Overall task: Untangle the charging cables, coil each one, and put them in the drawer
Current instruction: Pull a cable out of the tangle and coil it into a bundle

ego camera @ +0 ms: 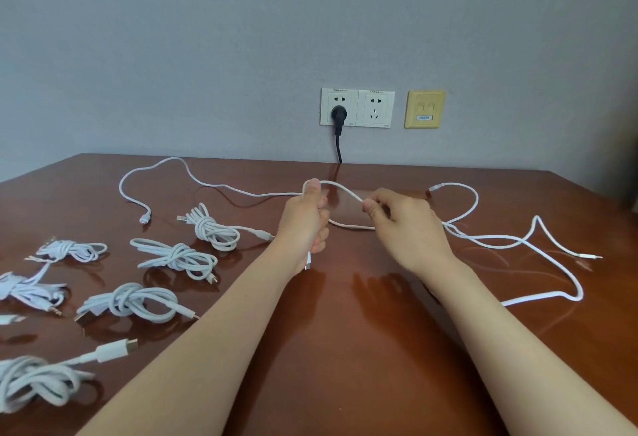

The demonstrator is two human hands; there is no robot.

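Coiling one white cable (345, 190) now, you hold its first loop in your closed left hand (305, 221), and your right hand (400, 218) pinches the same cable between thumb and fingers. Several knotted bundles (177, 257) already lie at the left of the wooden table (345, 332). Loose cables remain at the right (511, 237) and far left (155, 166). No drawer is visible, so I judge nothing is stored yet.

Left hand (307, 219) fisted upright, right hand (402, 225) in pinching grip, bare forearms extended, hands near each other
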